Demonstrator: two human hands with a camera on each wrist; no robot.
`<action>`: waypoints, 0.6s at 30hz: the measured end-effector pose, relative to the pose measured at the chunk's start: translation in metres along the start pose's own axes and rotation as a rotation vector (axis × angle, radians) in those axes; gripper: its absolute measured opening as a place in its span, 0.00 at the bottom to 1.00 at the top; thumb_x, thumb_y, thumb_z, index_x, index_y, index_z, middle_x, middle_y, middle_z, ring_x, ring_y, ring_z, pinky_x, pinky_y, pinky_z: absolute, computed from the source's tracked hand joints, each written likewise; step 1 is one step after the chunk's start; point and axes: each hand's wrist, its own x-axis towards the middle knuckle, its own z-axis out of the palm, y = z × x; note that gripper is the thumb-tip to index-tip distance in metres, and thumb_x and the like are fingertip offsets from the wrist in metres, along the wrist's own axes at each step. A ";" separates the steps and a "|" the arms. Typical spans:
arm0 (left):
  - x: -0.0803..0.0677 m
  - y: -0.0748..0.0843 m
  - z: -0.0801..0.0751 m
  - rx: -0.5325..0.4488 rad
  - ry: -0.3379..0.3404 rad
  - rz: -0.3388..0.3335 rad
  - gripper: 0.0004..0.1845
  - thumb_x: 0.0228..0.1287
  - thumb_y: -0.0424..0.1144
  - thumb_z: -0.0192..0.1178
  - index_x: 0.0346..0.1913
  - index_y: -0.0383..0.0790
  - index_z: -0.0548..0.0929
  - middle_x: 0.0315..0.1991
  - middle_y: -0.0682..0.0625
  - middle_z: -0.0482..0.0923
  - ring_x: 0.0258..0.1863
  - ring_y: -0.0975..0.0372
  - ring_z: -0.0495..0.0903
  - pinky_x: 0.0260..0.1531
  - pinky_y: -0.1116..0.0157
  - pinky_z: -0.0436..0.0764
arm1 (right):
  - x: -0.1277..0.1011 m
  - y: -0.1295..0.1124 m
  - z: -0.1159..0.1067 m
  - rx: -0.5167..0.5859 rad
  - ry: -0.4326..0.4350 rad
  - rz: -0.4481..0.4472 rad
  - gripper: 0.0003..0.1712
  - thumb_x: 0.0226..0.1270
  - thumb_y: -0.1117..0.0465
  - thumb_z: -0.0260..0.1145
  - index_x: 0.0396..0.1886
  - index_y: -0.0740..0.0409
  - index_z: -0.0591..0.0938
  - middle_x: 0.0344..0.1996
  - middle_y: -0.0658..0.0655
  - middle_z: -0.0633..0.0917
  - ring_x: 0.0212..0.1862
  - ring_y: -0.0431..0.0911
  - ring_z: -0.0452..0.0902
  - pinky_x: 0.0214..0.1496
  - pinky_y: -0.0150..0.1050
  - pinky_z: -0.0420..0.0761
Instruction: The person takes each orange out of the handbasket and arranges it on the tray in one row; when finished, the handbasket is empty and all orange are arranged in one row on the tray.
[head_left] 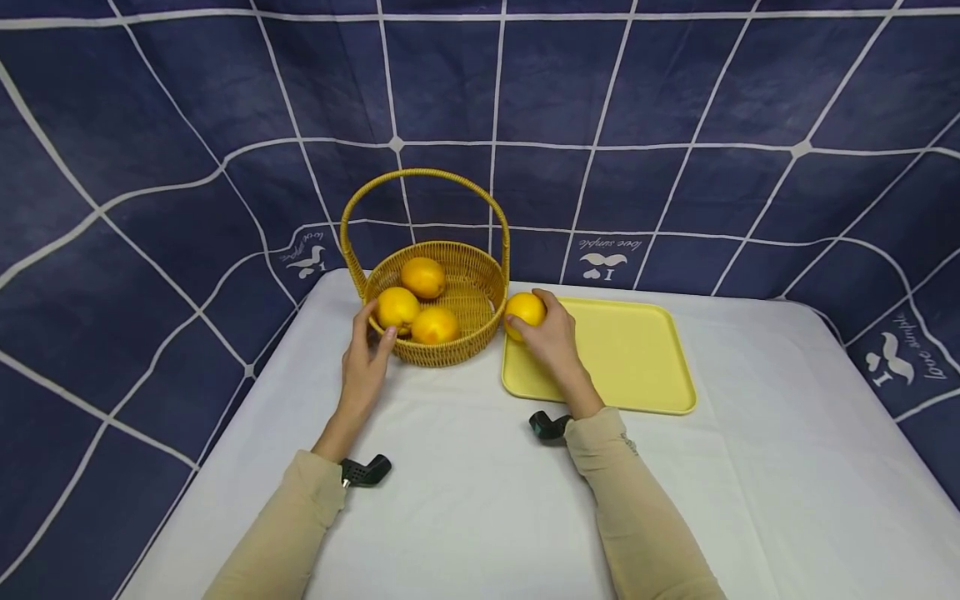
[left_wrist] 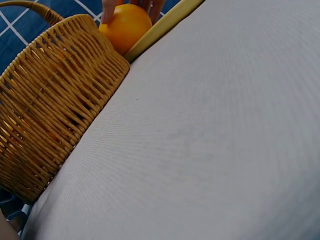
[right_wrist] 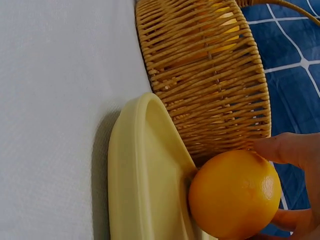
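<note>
My right hand [head_left: 553,335] grips an orange [right_wrist: 235,194] between thumb and fingers, over the left end of a yellow tray [head_left: 637,354]. In the right wrist view the orange is beside the wall of a wicker basket [right_wrist: 205,85]; whether it bears on the tray is unclear. At the basket's front left, my left hand [head_left: 363,367] holds the rim, with thumb and fingers also close against an orange [head_left: 397,309] inside. Two more oranges lie in the basket, one at the front [head_left: 435,325] and one behind [head_left: 423,277]. The left wrist view barely shows the left hand.
The basket's tall arched handle [head_left: 425,172] rises above the fruit. A white cloth [head_left: 465,500] covers the table, and a dark blue checked curtain [head_left: 555,83] hangs behind and at both sides. Each wrist carries a black camera mount [head_left: 367,472].
</note>
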 end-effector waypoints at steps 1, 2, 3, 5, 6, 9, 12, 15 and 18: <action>0.000 0.000 0.000 -0.001 0.000 0.000 0.32 0.82 0.52 0.56 0.82 0.57 0.60 0.82 0.50 0.61 0.78 0.50 0.66 0.78 0.47 0.66 | 0.000 0.000 0.000 0.000 0.001 -0.001 0.43 0.63 0.49 0.75 0.75 0.57 0.74 0.68 0.64 0.80 0.64 0.61 0.77 0.69 0.55 0.78; 0.000 0.000 0.000 -0.001 0.000 -0.001 0.32 0.82 0.52 0.56 0.82 0.57 0.60 0.82 0.50 0.61 0.78 0.50 0.66 0.78 0.47 0.66 | 0.000 0.000 -0.001 -0.002 0.002 -0.003 0.43 0.63 0.49 0.75 0.75 0.57 0.74 0.68 0.64 0.80 0.64 0.61 0.77 0.69 0.55 0.78; 0.000 0.001 0.000 -0.001 0.001 -0.002 0.32 0.82 0.52 0.56 0.82 0.57 0.60 0.82 0.50 0.61 0.78 0.50 0.66 0.79 0.47 0.66 | 0.000 0.000 -0.001 -0.001 0.004 -0.005 0.43 0.63 0.49 0.75 0.75 0.57 0.74 0.68 0.64 0.80 0.64 0.61 0.77 0.69 0.55 0.78; 0.000 0.001 0.000 0.000 -0.001 -0.003 0.32 0.82 0.52 0.55 0.82 0.57 0.60 0.82 0.50 0.61 0.78 0.50 0.66 0.79 0.47 0.66 | 0.001 -0.001 -0.002 0.004 0.018 -0.016 0.42 0.64 0.49 0.75 0.75 0.58 0.74 0.68 0.64 0.80 0.65 0.60 0.77 0.70 0.53 0.77; 0.000 0.001 0.000 0.000 -0.001 -0.002 0.32 0.82 0.52 0.55 0.82 0.57 0.60 0.82 0.50 0.61 0.78 0.50 0.66 0.79 0.47 0.66 | 0.001 -0.001 -0.002 0.010 0.027 -0.022 0.42 0.64 0.49 0.75 0.75 0.58 0.74 0.68 0.64 0.80 0.66 0.59 0.77 0.72 0.53 0.76; 0.000 0.001 0.000 -0.001 -0.004 -0.002 0.32 0.82 0.52 0.55 0.82 0.57 0.60 0.82 0.50 0.61 0.79 0.50 0.66 0.79 0.47 0.66 | 0.001 -0.004 -0.004 0.036 0.060 -0.050 0.41 0.65 0.51 0.75 0.74 0.59 0.75 0.68 0.64 0.80 0.69 0.58 0.76 0.74 0.52 0.74; 0.000 0.001 0.000 -0.004 -0.005 0.000 0.32 0.82 0.52 0.56 0.82 0.57 0.60 0.82 0.50 0.61 0.78 0.49 0.66 0.78 0.47 0.66 | 0.001 -0.010 -0.008 0.051 0.090 -0.094 0.40 0.65 0.52 0.75 0.74 0.60 0.75 0.69 0.64 0.80 0.70 0.57 0.75 0.75 0.53 0.73; 0.000 0.001 0.000 0.004 -0.004 -0.004 0.32 0.82 0.52 0.56 0.82 0.58 0.60 0.82 0.50 0.61 0.78 0.49 0.67 0.78 0.47 0.67 | -0.001 -0.017 -0.012 0.056 0.101 -0.138 0.39 0.66 0.52 0.75 0.74 0.60 0.75 0.69 0.63 0.80 0.70 0.57 0.75 0.75 0.53 0.74; 0.000 0.000 0.000 0.012 -0.002 -0.005 0.32 0.82 0.52 0.56 0.82 0.59 0.60 0.82 0.51 0.61 0.77 0.48 0.68 0.78 0.46 0.67 | -0.004 -0.025 -0.014 0.055 0.102 -0.167 0.37 0.67 0.52 0.74 0.73 0.59 0.76 0.69 0.62 0.81 0.70 0.56 0.75 0.74 0.53 0.75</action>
